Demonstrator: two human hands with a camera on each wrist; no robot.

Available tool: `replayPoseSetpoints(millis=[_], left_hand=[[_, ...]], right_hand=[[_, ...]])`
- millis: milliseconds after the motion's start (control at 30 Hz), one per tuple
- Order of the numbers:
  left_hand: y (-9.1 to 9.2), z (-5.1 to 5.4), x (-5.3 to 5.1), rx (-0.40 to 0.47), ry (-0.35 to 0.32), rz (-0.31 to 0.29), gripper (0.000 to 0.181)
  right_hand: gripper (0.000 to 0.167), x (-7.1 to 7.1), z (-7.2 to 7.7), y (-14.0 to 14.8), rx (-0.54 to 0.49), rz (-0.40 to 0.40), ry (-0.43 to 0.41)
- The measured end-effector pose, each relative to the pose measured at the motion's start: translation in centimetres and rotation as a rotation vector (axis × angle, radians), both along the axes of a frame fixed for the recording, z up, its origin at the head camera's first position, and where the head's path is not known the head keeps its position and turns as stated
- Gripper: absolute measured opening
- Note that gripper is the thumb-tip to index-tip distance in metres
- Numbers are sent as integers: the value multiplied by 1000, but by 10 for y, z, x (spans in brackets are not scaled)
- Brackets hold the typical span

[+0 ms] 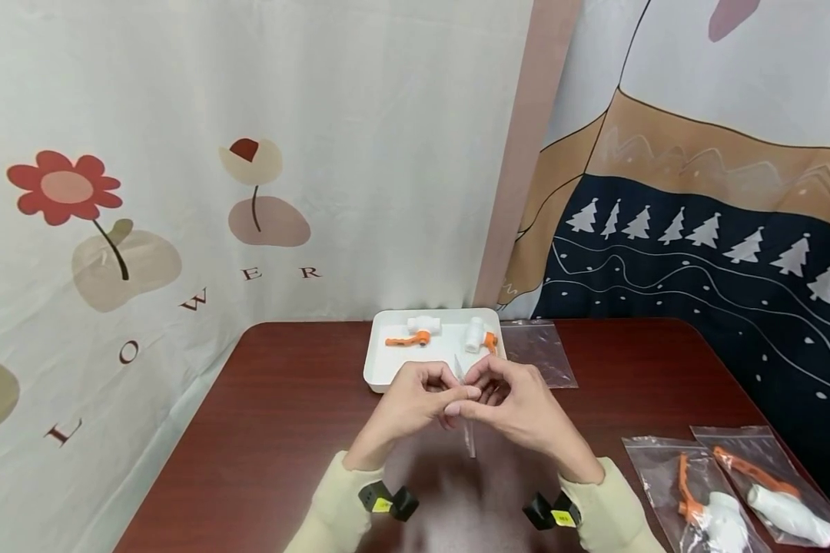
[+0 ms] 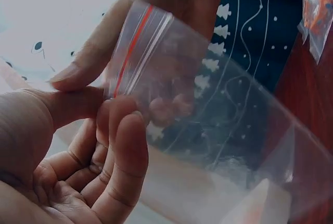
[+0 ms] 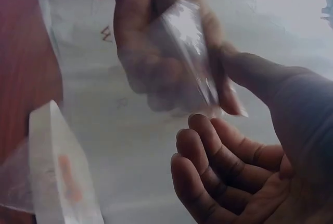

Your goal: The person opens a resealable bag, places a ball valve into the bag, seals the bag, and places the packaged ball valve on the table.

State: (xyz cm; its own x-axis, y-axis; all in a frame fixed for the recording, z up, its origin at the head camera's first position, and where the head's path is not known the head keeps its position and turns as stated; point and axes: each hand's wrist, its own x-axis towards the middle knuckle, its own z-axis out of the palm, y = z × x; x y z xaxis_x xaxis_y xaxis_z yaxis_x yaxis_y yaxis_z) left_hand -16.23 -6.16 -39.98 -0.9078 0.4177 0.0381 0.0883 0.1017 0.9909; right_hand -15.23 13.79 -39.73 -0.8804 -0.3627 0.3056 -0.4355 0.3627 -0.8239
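Observation:
A clear zip-lock bag with a red line along its closure hangs between my two hands, seen nearly edge-on in the head view. My left hand pinches its top edge between thumb and fingers, close to the red line. My right hand meets it from the other side, thumb and fingers on the same edge, fingertips almost touching the left ones. The bag looks flat. Just beyond the hands stands a white tray, holding white plastic valves with orange handles.
Another flat clear bag lies against the tray's right side. At the near right, two clear bags each hold a white valve with an orange handle, one bagged valve beside another bagged valve. A printed curtain hangs behind the dark red table.

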Motion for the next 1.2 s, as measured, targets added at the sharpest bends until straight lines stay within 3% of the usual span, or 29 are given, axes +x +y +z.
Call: replayPoseSetpoints(millis=[200, 367, 600, 867, 1200], left_hand=[[2, -3, 1, 41, 35, -56, 22], [0, -1, 1, 74, 14, -70, 20], [-2, 2, 0, 34, 11, -66, 22], [-3, 4, 0, 23, 9, -118, 21], [0, 0, 0, 78, 73, -192, 19]], right_hand=[[37, 0, 0, -1, -12, 36, -70], [33, -3, 1, 2, -39, 61, -122], [22, -6, 3, 7, -58, 88, -197], [15, -12, -1, 11, -77, 121, -232], [19, -16, -5, 13, -162, 221, -359]])
